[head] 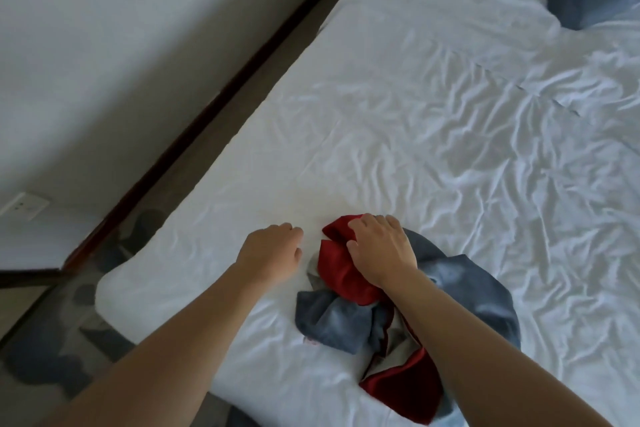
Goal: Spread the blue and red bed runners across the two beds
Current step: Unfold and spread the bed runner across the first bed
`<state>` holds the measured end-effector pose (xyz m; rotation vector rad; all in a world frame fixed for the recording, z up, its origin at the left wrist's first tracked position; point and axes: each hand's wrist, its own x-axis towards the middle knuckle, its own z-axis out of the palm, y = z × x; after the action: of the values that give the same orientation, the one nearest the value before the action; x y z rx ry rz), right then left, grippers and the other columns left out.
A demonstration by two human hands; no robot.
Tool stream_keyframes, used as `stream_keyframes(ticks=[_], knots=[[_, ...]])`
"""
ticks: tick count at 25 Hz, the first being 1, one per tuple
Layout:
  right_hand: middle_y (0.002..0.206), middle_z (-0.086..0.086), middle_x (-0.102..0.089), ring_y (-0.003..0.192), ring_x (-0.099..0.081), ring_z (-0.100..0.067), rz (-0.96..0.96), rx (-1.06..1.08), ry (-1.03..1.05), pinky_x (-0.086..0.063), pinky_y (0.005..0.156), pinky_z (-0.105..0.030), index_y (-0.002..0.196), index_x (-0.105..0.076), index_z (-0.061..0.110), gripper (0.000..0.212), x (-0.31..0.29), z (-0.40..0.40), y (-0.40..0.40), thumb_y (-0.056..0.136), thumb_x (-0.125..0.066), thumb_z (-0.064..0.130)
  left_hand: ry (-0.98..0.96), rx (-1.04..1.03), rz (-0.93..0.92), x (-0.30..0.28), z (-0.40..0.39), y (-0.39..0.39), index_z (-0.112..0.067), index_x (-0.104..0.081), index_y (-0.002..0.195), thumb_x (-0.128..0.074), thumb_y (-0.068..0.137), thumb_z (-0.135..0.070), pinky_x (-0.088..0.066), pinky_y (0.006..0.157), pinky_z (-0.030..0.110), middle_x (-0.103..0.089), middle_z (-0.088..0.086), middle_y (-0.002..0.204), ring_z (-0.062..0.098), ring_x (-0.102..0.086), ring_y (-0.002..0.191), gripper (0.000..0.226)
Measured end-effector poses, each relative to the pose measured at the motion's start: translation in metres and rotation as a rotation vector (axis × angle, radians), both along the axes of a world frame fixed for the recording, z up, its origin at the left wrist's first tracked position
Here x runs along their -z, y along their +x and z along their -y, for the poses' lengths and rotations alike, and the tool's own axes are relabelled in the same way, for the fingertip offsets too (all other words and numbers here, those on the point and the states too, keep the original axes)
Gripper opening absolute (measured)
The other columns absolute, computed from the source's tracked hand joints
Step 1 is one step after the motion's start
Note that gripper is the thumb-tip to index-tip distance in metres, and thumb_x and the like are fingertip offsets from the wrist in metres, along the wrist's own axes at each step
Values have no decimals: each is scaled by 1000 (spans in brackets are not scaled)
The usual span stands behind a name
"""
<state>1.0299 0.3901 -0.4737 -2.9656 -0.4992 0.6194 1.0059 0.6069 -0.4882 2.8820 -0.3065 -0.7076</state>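
Red runner [346, 270] and blue runner [467, 291] bunched together in one heap on bed [415, 114], near its 6 o'clock edge. Right hand [381, 250] on top, fingers curled into the red fabric. Left hand [273, 251] at heap's 9 o'clock, loosely curled, holding nothing.

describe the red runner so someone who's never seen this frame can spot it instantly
Start from the white bed that fills most of the view. Near its closest edge lies a crumpled heap of cloth under the right hand. The red runner is the deep red fabric that hand grips, tangled with the blue runner, which is greyish blue.
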Motion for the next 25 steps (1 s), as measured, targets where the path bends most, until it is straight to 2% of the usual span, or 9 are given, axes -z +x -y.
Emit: stream_keyframes(ticks=[4, 8, 11, 13, 15, 18, 20, 22, 25], knots=[[114, -1, -62, 104, -56, -23, -6, -44, -39, -38, 105, -40, 120, -59, 19, 29, 30, -10, 22, 98, -41, 28, -60, 17, -11, 40, 4, 30, -20, -60, 118, -44, 98, -25, -53, 75, 34, -63, -1, 110, 21, -63, 94, 26], [109, -1, -62, 100, -58, -23, -39, -52, -67, -43, 101, -41, 115, -60, 19, 24, 51, -16, 38, 95, -50, 27, -133, 38, -1, 69, 12, 59, -22, -60, 121, -49, 97, -29, -47, 68, 30, -64, -2, 111, 20, -64, 94, 27], [89, -1, -61, 78, -54, -20, -15, -79, -99, -45, 91, -37, 93, -59, 18, 7, 52, -21, 48, 92, -53, 14, -197, 51, -26, 75, 27, 68, -22, -60, 117, -51, 94, -33, -39, 64, 29, -62, -3, 103, 20, -63, 89, 27], [76, -1, -59, 66, -48, -20, 58, -48, -64, -48, 84, -38, 82, -59, 15, 10, 46, -21, 57, 86, -57, 6, -220, 38, -10, 78, 35, 68, -21, -59, 112, -52, 92, -35, -38, 60, 29, -60, -4, 93, 20, -62, 82, 25], [69, -3, -60, 60, -54, -24, 211, 79, 59, -50, 79, -42, 77, -65, 9, 12, 37, -12, 70, 82, -60, -1, -274, -77, -18, 78, 41, 72, -22, -58, 114, -58, 91, -38, -43, 64, 30, -62, -6, 95, 19, -63, 86, 28], [75, -3, -67, 67, -60, -25, 356, 219, 164, -45, 85, -37, 85, -70, 8, 10, 18, 5, 85, 84, -64, 1, -522, -406, -212, 74, 61, 81, -30, -58, 116, -63, 89, -47, -48, 75, 29, -65, -14, 98, 11, -63, 89, 32], [78, -3, -69, 71, -62, -25, 385, 246, 176, -42, 88, -34, 87, -71, 8, 9, 11, 13, 88, 85, -65, 2, -731, -564, -332, 68, 81, 89, -33, -61, 108, -61, 89, -48, -52, 79, 30, -67, -17, 92, 5, -65, 86, 24], [81, -3, -69, 75, -63, -26, 337, 257, 136, -39, 91, -33, 93, -70, 8, 12, 9, 19, 87, 87, -62, 3, -870, -648, -360, 60, 99, 95, -34, -64, 92, -60, 87, -40, -53, 80, 32, -69, -16, 85, 5, -65, 83, 9], [103, -5, -68, 94, -62, -28, 232, 219, 91, -37, 100, -37, 118, -65, 11, 34, 11, 22, 84, 87, -54, 6, -937, -665, -391, 49, 113, 97, -19, -65, 80, -55, 84, -28, -54, 81, 43, -70, -1, 76, 19, -65, 78, 15]])
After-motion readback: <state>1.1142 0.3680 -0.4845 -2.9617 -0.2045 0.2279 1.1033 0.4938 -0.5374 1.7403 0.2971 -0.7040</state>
